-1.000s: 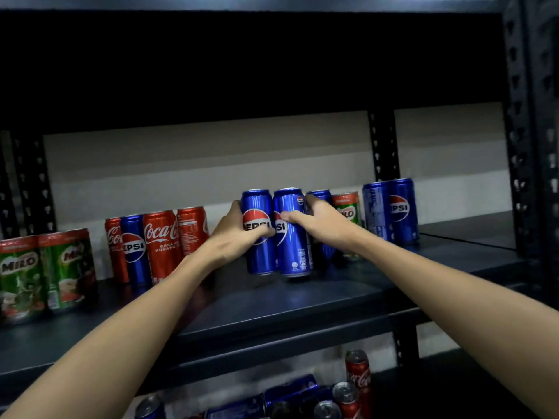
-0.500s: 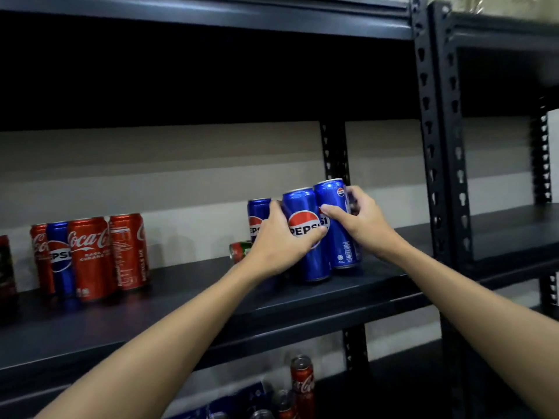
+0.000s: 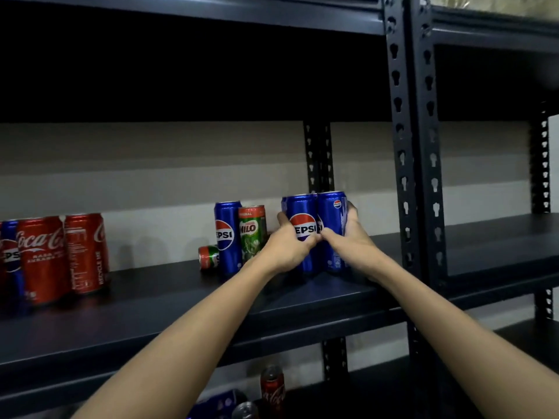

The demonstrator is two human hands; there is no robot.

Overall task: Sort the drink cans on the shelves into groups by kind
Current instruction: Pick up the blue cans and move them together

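Two blue Pepsi cans stand side by side on the dark shelf [image 3: 151, 303], near its right end. My left hand [image 3: 286, 247] grips the left Pepsi can [image 3: 301, 213]. My right hand [image 3: 352, 240] grips the right Pepsi can [image 3: 331, 211] from its right side. The edge of another blue can shows behind them. To their left stand a single Pepsi can [image 3: 227, 237] and a green Milo can [image 3: 252, 231], with another Milo can [image 3: 208, 257] lying on its side.
Far left on the same shelf stand Coca-Cola cans [image 3: 45, 258] with a Pepsi can [image 3: 9, 255] among them. A perforated upright post [image 3: 414, 164] bounds the shelf on the right. More cans, one a Coca-Cola can [image 3: 272, 388], sit on the lower shelf.
Both hands carried the two Pepsi cans to the right along the shelf, up to its right end. The view swung right, so the Milo cans at far left are out of frame.
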